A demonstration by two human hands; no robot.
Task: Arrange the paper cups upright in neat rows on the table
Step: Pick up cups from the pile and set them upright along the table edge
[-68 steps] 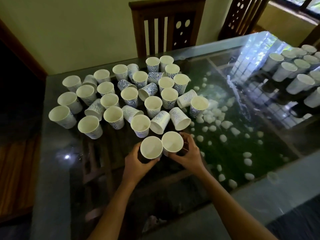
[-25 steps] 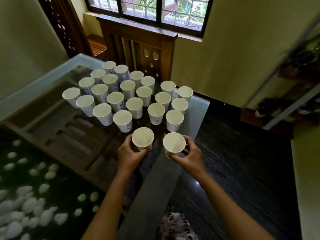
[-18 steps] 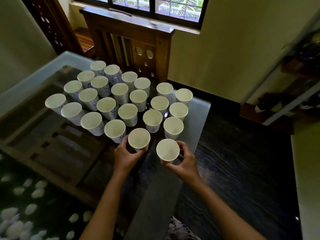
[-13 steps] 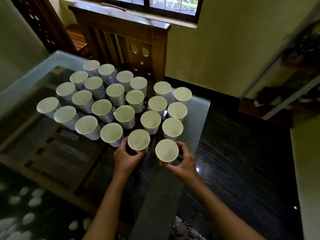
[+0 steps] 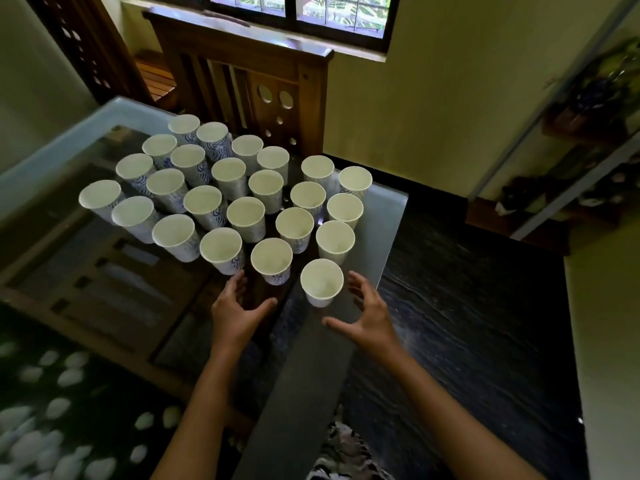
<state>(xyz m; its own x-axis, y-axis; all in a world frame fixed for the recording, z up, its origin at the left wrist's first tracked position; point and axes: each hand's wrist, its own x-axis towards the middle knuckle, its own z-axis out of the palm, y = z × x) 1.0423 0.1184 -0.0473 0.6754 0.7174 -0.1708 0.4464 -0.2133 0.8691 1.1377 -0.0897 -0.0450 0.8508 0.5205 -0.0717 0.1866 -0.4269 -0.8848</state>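
Observation:
Several white paper cups with blue patterns (image 5: 246,220) stand upright in rows at the corner of the glass table (image 5: 45,157). The two nearest ones are a cup (image 5: 272,260) at the end of the front row and a cup (image 5: 322,283) by the table's right edge. My left hand (image 5: 235,313) hovers just below the first, fingers spread, holding nothing. My right hand (image 5: 367,313) is open beside the second cup, thumb and fingers apart from its wall.
A wooden chair back (image 5: 249,81) stands behind the cups under a window (image 5: 298,15). The table's right edge (image 5: 388,251) drops to a dark floor (image 5: 467,323). White pebbles (image 5: 31,441) show under the glass at lower left. A shelf (image 5: 571,188) stands at right.
Both hands have let go of the two cups they carried and set down at the front of the rows; the hands have drawn back a little and opened.

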